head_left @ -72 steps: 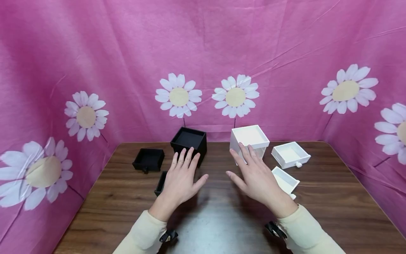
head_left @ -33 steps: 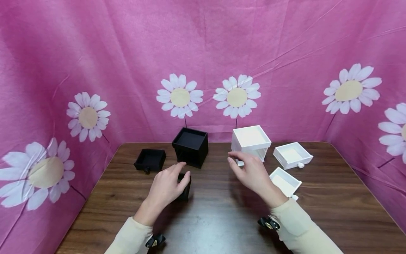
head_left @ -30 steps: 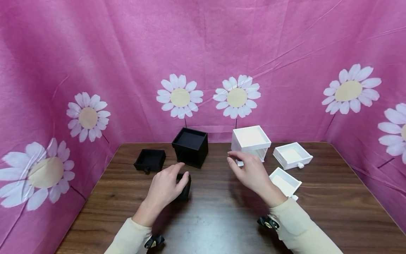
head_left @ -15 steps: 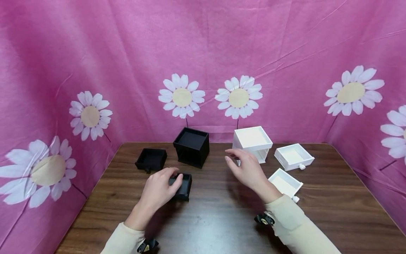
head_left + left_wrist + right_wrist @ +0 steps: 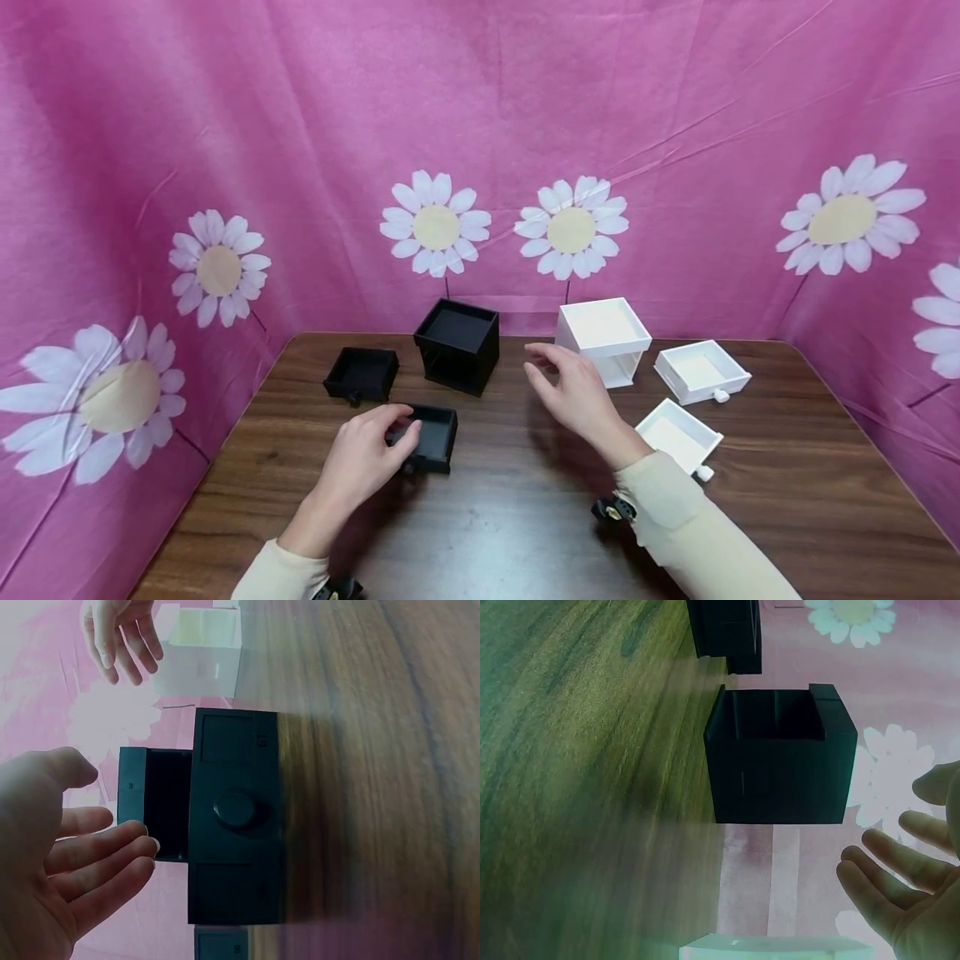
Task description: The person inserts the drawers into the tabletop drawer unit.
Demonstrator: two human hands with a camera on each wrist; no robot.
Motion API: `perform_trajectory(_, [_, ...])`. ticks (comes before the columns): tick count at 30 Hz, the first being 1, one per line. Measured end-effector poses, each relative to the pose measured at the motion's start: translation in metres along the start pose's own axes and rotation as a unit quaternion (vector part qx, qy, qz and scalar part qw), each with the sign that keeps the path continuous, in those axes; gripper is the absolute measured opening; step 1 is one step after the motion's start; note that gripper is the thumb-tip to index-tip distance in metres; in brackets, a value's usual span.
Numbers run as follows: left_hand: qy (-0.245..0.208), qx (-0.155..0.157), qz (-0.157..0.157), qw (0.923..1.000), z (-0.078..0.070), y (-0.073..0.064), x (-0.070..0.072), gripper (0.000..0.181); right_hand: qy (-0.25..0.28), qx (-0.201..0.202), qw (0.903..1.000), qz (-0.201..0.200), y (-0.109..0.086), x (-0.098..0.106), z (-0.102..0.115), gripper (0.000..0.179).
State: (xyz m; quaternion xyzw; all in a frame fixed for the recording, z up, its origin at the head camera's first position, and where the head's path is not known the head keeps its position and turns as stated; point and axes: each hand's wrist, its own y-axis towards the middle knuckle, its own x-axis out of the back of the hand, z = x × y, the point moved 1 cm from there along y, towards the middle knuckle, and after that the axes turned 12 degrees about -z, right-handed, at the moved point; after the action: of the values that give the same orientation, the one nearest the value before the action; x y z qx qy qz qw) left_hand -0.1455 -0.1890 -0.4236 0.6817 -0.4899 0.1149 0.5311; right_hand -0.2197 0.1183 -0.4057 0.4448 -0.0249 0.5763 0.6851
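Observation:
In the head view my left hand [image 5: 363,454] is over the left side of a small black drawer [image 5: 435,437], its fingers loosely bent and holding nothing. The left wrist view shows that drawer's front with a round knob [image 5: 235,808], apart from the fingers. Beyond it stands a black open-fronted box [image 5: 459,346] with a recessed top. My right hand [image 5: 573,392] hovers, fingers relaxed, in front of a matching white box [image 5: 606,329] and hides its lower left part. Between the hands' reach, the right wrist view shows the black box's [image 5: 784,780] open front.
Another black drawer [image 5: 362,372] lies left of the black box. Two white drawers with knobs are on the right, the far one [image 5: 702,371] beside the white box and the near one [image 5: 678,437] by my right wrist. A pink flowered cloth [image 5: 480,100] hangs behind the wooden table [image 5: 510,517].
Both hands have drawn back from flat, spread poses over the boxes. My left hand has moved left and nearer, uncovering the near black drawer; my right has shifted slightly left. The boxes and drawers stay put.

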Motion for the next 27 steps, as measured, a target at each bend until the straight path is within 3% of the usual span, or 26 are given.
perform_trajectory(11, [-0.035, 0.021, 0.013, 0.9991, 0.01, -0.007, 0.01, 0.007, 0.0, 0.005, 1.0, 0.006, 0.006, -0.014, -0.001, 0.034])
perform_trajectory(18, [-0.065, 0.04, 0.025, 0.9968, 0.015, -0.012, 0.014, 0.005, 0.022, -0.021, 0.9995, 0.002, 0.008, -0.024, -0.007, 0.034])
perform_trajectory(27, [-0.084, 0.087, 0.066, 0.9905, 0.02, -0.018, 0.015, 0.003, 0.046, -0.055, 0.9974, 0.006, 0.012, -0.034, -0.01, 0.035])
